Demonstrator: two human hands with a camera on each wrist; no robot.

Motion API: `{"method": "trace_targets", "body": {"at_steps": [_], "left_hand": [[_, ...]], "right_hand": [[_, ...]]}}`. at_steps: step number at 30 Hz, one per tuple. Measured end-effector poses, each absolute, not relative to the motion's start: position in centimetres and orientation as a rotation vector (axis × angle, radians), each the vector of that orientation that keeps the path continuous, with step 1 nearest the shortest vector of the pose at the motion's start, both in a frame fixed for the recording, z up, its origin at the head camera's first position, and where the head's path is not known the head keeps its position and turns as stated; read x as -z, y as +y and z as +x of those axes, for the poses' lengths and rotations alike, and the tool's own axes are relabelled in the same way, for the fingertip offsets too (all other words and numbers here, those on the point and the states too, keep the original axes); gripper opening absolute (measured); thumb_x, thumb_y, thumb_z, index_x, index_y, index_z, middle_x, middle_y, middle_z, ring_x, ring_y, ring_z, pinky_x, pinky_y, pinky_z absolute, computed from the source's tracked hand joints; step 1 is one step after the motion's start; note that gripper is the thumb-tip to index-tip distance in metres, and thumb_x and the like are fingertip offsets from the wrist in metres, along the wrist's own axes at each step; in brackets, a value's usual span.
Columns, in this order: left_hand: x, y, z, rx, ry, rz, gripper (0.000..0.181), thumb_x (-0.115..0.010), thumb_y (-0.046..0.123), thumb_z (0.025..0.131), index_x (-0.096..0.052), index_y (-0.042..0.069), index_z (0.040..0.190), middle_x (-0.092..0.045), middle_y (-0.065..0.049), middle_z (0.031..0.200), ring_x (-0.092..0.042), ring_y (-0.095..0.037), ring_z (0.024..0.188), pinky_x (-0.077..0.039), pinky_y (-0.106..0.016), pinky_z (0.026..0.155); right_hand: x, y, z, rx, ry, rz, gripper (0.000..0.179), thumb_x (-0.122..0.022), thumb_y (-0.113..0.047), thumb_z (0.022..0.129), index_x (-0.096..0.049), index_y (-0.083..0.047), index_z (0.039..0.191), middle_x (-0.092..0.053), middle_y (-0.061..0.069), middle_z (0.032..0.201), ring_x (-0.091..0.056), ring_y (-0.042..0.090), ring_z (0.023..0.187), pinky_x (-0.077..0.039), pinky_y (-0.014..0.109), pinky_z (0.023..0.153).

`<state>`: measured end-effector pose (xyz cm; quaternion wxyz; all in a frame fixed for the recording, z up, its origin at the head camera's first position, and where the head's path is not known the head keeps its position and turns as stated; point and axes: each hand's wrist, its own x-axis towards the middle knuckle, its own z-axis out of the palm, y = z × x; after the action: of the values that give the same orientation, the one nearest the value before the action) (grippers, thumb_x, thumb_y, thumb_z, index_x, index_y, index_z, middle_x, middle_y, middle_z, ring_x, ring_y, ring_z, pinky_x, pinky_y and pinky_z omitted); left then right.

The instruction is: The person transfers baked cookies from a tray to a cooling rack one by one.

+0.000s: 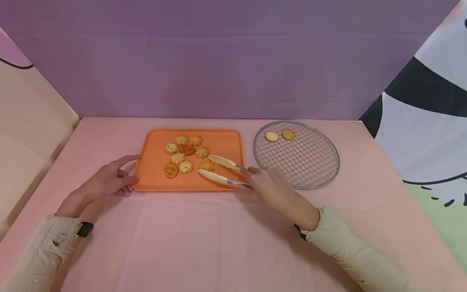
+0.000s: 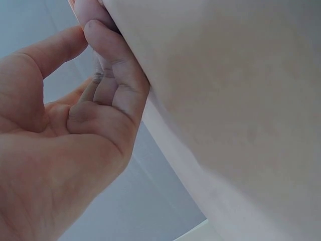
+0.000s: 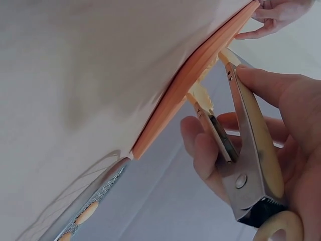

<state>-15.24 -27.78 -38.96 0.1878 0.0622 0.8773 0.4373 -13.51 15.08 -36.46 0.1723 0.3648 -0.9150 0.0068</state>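
My right hand (image 1: pixel 271 190) grips a pair of tongs (image 3: pixel 246 145) with metal arms and cream scalloped tips. In the head view the spread tips lie on either side of a yellow cookie (image 1: pixel 206 166) on an orange tray (image 1: pixel 226 140). Several other cookies sit on that tray: ridged swirl ones (image 1: pixel 181 140), brown pretzel-shaped ones (image 1: pixel 171 170) and a flower-shaped cookie (image 1: pixel 185 166). At the tray's left edge, my left hand (image 1: pixel 107 178) rests its index finger and thumb against the rim, the other fingers loosely bent below. Its palm (image 2: pixel 75 150) shows in the left wrist view.
A round wire cooling rack (image 1: pixel 306 158) stands right of the tray. Toward its far left lie a pale oval cookie (image 1: pixel 271 136) and a golden cookie with dark specks (image 1: pixel 288 134). Pink cloth (image 1: pixel 189 239) covers the table; a purple backdrop (image 1: pixel 219 73) rises behind.
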Motion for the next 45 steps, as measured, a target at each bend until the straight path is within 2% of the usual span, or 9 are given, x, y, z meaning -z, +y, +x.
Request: {"method": "trace_targets", "body": {"at_steps": [8, 16, 31, 40, 45], "left_hand": [[39.0, -27.8, -15.2, -1.230, 2.474, 0.181, 0.078, -0.067, 0.014, 0.096, -0.020, 0.006, 0.158, -0.065, -0.010, 0.075, -0.065, -0.024, 0.063, -0.060, -0.032, 0.060], [39.1, -27.8, -15.3, -1.229, 2.476, 0.162, 0.077, -0.067, 0.013, 0.096, -0.021, 0.008, 0.158, -0.065, -0.010, 0.075, -0.065, -0.023, 0.064, -0.060, -0.032, 0.061], [38.8, -27.7, -15.2, -1.241, 2.450, 0.159, 0.078, -0.066, 0.013, 0.096, -0.019, 0.008, 0.158, -0.066, -0.010, 0.076, -0.065, -0.023, 0.064, -0.060, -0.032, 0.062], [38.9, -27.8, -15.2, -1.243, 2.455, 0.161, 0.078, -0.067, 0.013, 0.096, -0.019, 0.007, 0.158, -0.065, -0.010, 0.076, -0.064, -0.022, 0.064, -0.060, -0.032, 0.062], [38.9, -27.8, -15.2, -1.241, 2.453, 0.161, 0.078, -0.066, 0.014, 0.096, -0.019, 0.007, 0.158, -0.065, -0.010, 0.077, -0.064, -0.022, 0.064, -0.060, -0.032, 0.062]], "right_hand": [[36.7, 15.4, -13.6, -0.037, -2.585, 1.056, 0.033, -0.077, -0.034, 0.087, -0.070, -0.009, 0.109, -0.063, 0.000, 0.075, -0.051, 0.017, 0.045, -0.036, 0.028, 0.037], [36.8, 15.7, -14.1, -0.079, -2.576, 1.090, 0.035, -0.077, -0.032, 0.088, -0.072, -0.008, 0.113, -0.069, 0.002, 0.083, -0.047, 0.013, 0.045, -0.040, 0.028, 0.039], [36.4, 16.5, -14.1, -0.150, -2.530, 1.120, 0.031, -0.078, -0.029, 0.087, -0.070, -0.007, 0.107, -0.063, -0.001, 0.076, -0.052, 0.012, 0.049, -0.041, 0.027, 0.041], [35.9, 17.5, -14.0, -0.165, -2.495, 1.089, 0.039, -0.080, -0.028, 0.085, -0.072, -0.004, 0.114, -0.075, 0.011, 0.096, -0.069, 0.021, 0.063, -0.053, 0.033, 0.048], [35.6, 17.9, -13.9, -0.157, -2.494, 1.059, 0.041, -0.080, -0.029, 0.085, -0.072, -0.004, 0.115, -0.075, 0.011, 0.095, -0.069, 0.022, 0.064, -0.053, 0.034, 0.048]]}}
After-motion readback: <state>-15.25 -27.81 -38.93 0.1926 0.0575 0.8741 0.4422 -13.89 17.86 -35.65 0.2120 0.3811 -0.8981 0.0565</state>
